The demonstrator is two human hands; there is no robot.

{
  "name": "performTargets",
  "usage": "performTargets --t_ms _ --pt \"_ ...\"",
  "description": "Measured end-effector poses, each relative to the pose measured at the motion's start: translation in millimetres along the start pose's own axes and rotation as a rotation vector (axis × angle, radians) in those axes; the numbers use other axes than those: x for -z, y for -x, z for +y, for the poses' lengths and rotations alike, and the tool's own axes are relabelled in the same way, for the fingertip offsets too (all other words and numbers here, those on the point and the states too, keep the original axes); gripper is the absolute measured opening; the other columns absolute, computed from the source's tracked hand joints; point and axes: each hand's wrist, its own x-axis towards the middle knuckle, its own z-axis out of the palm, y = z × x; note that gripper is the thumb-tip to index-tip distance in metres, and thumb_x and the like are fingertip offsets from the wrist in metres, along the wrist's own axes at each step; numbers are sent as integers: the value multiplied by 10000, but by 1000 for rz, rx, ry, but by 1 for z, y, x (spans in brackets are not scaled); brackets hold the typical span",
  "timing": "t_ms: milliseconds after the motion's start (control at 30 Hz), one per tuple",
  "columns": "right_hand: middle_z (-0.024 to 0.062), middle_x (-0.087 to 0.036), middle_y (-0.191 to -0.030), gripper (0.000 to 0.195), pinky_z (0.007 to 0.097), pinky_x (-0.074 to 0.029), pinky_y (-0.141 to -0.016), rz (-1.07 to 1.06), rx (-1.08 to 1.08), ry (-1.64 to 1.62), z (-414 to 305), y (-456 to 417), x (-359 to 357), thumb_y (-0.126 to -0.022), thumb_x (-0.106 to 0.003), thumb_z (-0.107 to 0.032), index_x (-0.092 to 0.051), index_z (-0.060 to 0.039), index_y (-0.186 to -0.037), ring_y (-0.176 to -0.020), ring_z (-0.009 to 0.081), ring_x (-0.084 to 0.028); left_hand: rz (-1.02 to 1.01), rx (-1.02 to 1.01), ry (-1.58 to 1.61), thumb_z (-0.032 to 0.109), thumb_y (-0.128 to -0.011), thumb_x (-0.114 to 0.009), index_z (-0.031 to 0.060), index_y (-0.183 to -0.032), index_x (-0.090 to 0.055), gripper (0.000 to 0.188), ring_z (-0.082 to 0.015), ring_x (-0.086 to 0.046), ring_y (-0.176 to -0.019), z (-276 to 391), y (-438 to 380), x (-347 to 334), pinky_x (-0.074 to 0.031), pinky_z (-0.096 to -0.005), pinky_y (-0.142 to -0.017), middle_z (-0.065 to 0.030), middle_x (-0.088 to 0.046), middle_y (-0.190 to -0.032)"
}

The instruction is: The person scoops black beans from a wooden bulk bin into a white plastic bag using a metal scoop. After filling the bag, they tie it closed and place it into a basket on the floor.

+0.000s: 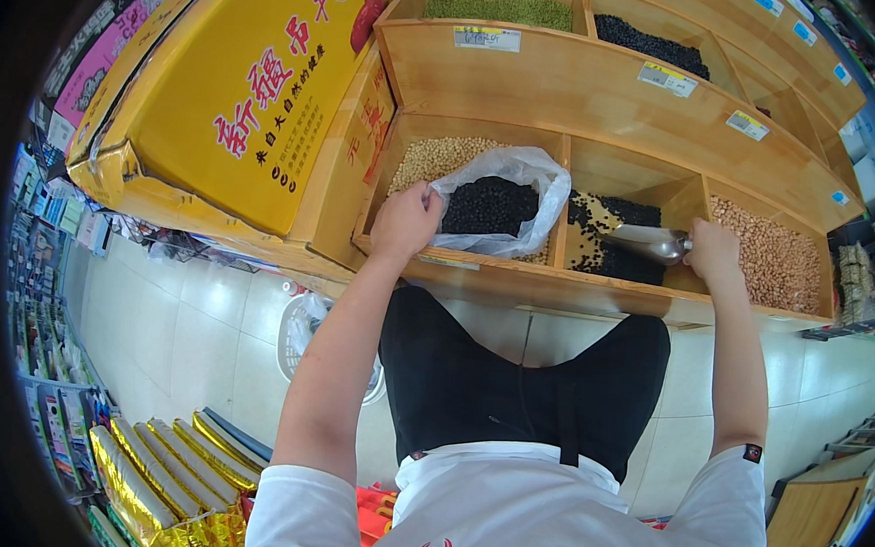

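My left hand (408,223) grips the rim of a clear plastic bag (551,194), which lies open over the bin of pale beans (445,154). Black beans (490,205) fill the inside of the bag. In the middle bin my right hand (713,249) is closed around the handle of a metal scoop (646,241). The scoop rests low among loose black beans (637,210), its mouth towards the left. Part of that bin's wooden floor (585,256) shows through the beans. How much the scoop holds cannot be made out.
Right of the scoop is a bin of pinkish-tan beans or peanuts (773,253). Wooden dividers (560,236) separate the bins. The upper tier holds green beans (499,10) and dark beans (650,46). A yellow carton (214,109) stands left; a white basket (291,340) is on the floor.
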Motion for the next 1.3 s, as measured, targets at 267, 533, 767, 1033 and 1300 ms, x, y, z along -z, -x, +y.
performTargets --t_ms 267,533,767,1033,1300 --pt "185 -770 -1112 436 438 -603 -921 -191 22 -33 -20 -18 -34 -792 -887 -251 -720 -32 -1130 -1090 351 -741 -36 52 -29 375 -965 -583 80 -1010 -719 328 -447 -697 -958 2 -1 1 -543 -546 -826 -220 -742 -953" --pt "166 -760 -1152 395 474 -593 -939 -145 19 -224 -54 -53 -46 -814 -875 -269 -730 -96 -1138 -1112 358 -725 -31 40 -10 371 -967 -587 76 -996 -717 324 -440 -699 -942 3 -1 1 -542 -534 -805 -215 -743 -946" --pt "186 -760 -1110 403 467 -578 -952 -114 16 -391 -64 -75 -80 -797 -901 -258 -725 -62 -1102 -1108 369 -718 -39 54 -33 371 -971 -589 74 -1011 -722 327 -441 -701 -945 0 -2 -1 -548 -535 -812 -214 -745 -961" --pt "165 -764 -987 410 423 -569 -906 -191 72 -588 -40 -91 -122 -741 -944 -264 -725 -49 -1013 -997 340 -733 -15 55 -29 376 -974 -586 79 -1018 -722 330 -444 -699 -970 0 -2 -2 -546 -545 -829 -217 -747 -990" --pt "145 -760 -927 364 384 -554 -847 -244 8 -676 -29 -102 -140 -718 -933 -200 -741 -31 -978 -920 278 -722 15 44 -47 372 -973 -583 71 -1017 -722 335 -457 -697 -956 0 -2 -3 -544 -553 -822 -230 -742 -974"
